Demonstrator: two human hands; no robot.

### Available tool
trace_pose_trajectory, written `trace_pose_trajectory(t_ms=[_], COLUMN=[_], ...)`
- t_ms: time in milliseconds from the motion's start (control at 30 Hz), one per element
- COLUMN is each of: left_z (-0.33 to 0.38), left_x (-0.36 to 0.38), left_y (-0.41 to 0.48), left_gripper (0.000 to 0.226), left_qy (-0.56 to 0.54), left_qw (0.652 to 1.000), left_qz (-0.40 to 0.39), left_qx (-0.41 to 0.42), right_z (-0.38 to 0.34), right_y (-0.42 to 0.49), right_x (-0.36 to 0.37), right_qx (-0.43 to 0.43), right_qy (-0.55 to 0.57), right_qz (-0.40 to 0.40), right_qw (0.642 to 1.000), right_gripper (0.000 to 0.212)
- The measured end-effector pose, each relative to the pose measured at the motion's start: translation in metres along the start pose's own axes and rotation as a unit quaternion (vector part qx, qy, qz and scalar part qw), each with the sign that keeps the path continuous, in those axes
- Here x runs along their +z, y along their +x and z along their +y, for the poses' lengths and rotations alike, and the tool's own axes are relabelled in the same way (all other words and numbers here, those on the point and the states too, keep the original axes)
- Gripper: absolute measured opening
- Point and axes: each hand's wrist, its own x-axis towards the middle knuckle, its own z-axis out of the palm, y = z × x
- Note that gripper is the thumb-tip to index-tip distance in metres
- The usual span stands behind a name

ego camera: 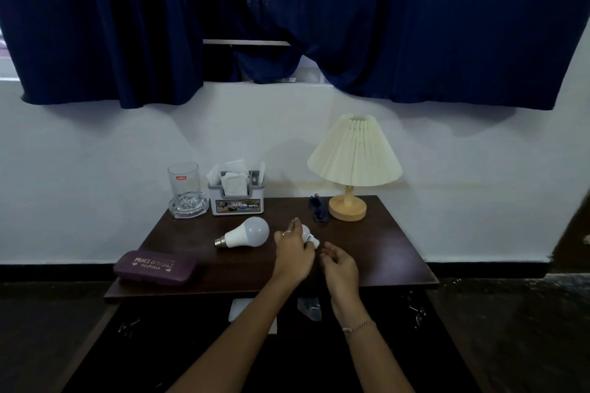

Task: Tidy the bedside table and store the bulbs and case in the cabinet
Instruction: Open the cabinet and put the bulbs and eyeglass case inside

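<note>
head: small bulb [306, 232] half hidden, perhaps in left hand [293, 254]

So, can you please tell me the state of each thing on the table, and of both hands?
Large bulb: lying on its side, untouched.
Small bulb: held by the left hand.
Right hand: open, holding nothing.
Spectacle case: closed.
Lamp: off.
Glass: upright, looks empty.

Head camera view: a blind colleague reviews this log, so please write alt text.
A person's left hand holds a small white bulb over a dark bedside table, right hand open beside it. A larger bulb, purple glasses case, glass, tissue holder and lamp rest there.
</note>
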Motion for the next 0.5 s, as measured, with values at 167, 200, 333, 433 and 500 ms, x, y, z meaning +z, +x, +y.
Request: trace_pose_trajectory(t_ms=[167, 200, 333, 433, 500], left_z=[-0.004, -0.004, -0.004, -0.008, -0.010], left_x=[-0.002, -0.004, -0.008, -0.010, -0.014], left_y=[0.022, 0.023, 0.015, -0.003, -0.019], left_gripper=[0.057, 0.054, 0.044, 0.037, 0.036], left_qy=[0.088, 0.091, 0.053, 0.013, -0.011], left_qw=[0.994, 0.993, 0.997, 0.999, 0.999], left_qz=[-0.059, -0.058, -0.030, -0.012, 0.002], left_qx=[-0.041, -0.044, -0.041, -0.037, -0.033], right_z=[0.002, 0.003, 0.007, 0.008, 0.009], right_y=[0.014, 0.016, 0.018, 0.011, 0.000], right_x=[0.012, 0.013, 0.015, 0.011, 0.008], right_qx=[0.036, 0.035, 0.028, 0.011, 0.003], right_qy=[0.014, 0.015, 0.000, -0.033, -0.039], right_qz=[0.011, 0.008, -0.003, 0.003, 0.000], right_qw=[0.999, 0.999, 1.000, 0.999, 0.999], right_gripper=[0.035, 0.034, 0.031, 0.030, 0.030])
